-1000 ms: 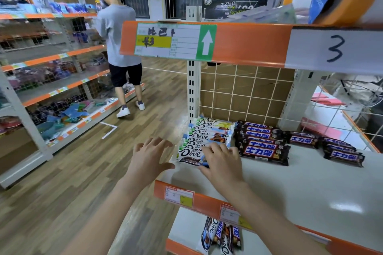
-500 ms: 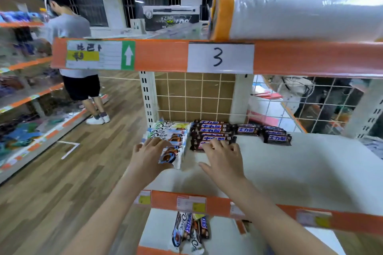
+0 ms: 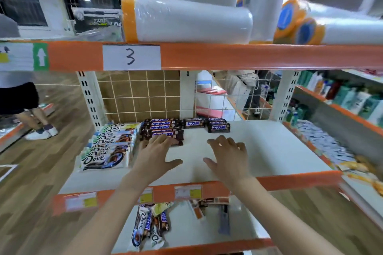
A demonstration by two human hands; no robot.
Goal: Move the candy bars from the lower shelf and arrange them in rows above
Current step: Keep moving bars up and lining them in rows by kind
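Brown bars (image 3: 163,130) now under left hand (image 3: 154,156)

Two bare forearms and hands (image 3: 154,157), no sleeves, rings or watch

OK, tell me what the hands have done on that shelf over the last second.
The left hand left the Dove bars and moved right; its fingertips now lie at the front Snickers stack. The right hand moved right onto bare shelf. Both stay open, holding nothing. The bars below are untouched.

Shop, orange-edged shelves (image 3: 269,56), price labels (image 3: 187,191), stocked candy bars (image 3: 163,128)
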